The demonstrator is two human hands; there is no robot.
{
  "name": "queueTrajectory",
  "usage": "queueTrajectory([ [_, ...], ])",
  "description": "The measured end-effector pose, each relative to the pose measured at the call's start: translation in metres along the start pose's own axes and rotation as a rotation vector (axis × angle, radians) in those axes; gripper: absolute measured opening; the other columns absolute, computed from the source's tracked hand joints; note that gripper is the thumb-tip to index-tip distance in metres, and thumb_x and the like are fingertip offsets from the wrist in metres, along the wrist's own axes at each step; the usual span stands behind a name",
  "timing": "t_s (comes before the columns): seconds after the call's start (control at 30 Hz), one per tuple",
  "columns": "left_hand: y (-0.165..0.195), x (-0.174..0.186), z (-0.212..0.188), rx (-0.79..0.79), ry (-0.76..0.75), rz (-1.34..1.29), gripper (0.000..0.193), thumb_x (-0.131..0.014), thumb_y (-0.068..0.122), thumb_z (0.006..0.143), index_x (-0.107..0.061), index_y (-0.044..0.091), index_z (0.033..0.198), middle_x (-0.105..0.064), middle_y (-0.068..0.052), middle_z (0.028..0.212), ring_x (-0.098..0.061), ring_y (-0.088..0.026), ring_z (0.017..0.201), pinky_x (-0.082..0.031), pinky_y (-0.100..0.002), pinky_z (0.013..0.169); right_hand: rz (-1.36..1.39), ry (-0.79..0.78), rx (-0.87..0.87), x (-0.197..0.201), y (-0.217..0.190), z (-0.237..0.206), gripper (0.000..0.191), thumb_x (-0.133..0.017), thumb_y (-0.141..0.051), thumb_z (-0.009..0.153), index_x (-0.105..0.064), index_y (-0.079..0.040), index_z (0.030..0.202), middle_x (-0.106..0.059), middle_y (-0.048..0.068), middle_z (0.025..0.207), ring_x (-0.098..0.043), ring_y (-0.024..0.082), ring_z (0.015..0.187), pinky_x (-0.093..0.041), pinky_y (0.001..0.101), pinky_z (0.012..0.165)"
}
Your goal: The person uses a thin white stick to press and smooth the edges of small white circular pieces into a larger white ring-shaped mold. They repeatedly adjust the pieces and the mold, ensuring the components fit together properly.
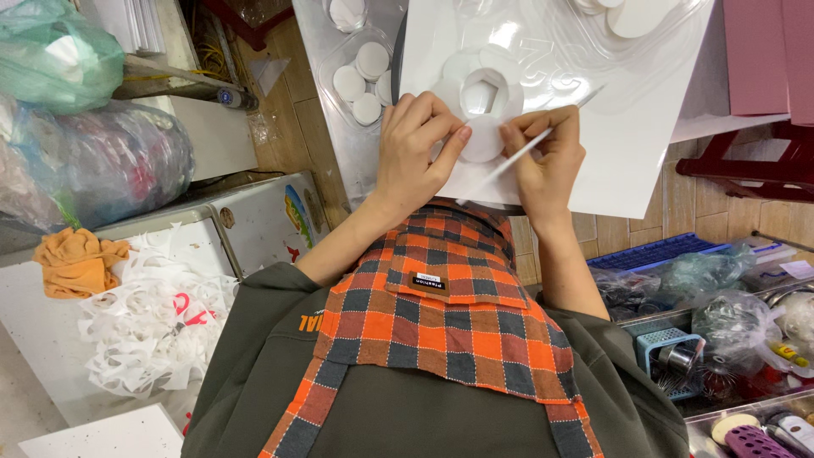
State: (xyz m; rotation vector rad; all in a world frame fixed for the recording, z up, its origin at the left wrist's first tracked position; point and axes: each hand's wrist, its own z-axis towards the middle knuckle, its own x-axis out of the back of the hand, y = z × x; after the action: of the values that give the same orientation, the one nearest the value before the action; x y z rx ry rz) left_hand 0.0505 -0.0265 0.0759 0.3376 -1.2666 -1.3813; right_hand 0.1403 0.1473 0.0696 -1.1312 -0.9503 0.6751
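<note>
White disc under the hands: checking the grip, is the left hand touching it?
Touching. The head view shows the left hand fingers pressed on the white disc.
</note>
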Motion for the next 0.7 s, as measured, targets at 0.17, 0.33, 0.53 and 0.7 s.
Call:
queueTrajectory([
  [0.17, -0.003, -0.003, -0.003, 0.036, 0.018, 0.054, 0.012, -0.069, 0.014, 0.097, -0.07, 0.007, 0.087, -0.057, -0.002, 0.09, -0.052, -0.022, 0.087, -0.036, -0.037, 0.082, -0.109, 0.02, 0.041, -0.006, -0.001, 0.005, 0.037, -0.075, 0.002, 0.104, -0.041, -0.005, 0.093, -0.071, 0.01, 0.086, -0.06, 0.008, 0.074, -0.049, 0.0227, 0.067],
  [0.33, -0.005, -0.005, -0.002, 0.027, 0.032, 0.073, 0.014, -0.07, 0.014, 0.096, -0.067, 0.007, 0.084, -0.055, -0.002, 0.087, -0.051, -0.021, 0.084, -0.036, -0.037, 0.08, -0.165, 0.029, 0.048, -0.009, -0.003, 0.009, 0.035, -0.076, 0.0, 0.103, -0.043, -0.006, 0.093, -0.069, 0.009, 0.081, -0.057, 0.008, 0.071, -0.046, 0.0222, 0.065],
  [0.53, -0.004, -0.005, -0.001, 0.035, 0.031, 0.077, 0.018, -0.071, 0.015, 0.096, -0.065, 0.008, 0.081, -0.055, -0.001, 0.083, -0.051, -0.021, 0.081, -0.036, -0.037, 0.079, -0.146, 0.034, 0.019, -0.011, -0.006, 0.011, 0.036, -0.076, 0.0, 0.103, -0.042, -0.006, 0.092, -0.069, 0.008, 0.081, -0.057, 0.007, 0.071, -0.047, 0.0214, 0.064],
  [0.7, -0.004, -0.005, -0.001, 0.042, 0.028, 0.087, 0.019, -0.072, 0.015, 0.095, -0.064, 0.008, 0.079, -0.055, -0.001, 0.082, -0.051, -0.021, 0.08, -0.035, -0.037, 0.078, -0.133, 0.017, -0.008, -0.01, -0.011, 0.011, 0.038, -0.076, -0.001, 0.102, -0.04, -0.007, 0.093, -0.064, 0.005, 0.078, -0.053, 0.006, 0.07, -0.045, 0.0215, 0.064],
])
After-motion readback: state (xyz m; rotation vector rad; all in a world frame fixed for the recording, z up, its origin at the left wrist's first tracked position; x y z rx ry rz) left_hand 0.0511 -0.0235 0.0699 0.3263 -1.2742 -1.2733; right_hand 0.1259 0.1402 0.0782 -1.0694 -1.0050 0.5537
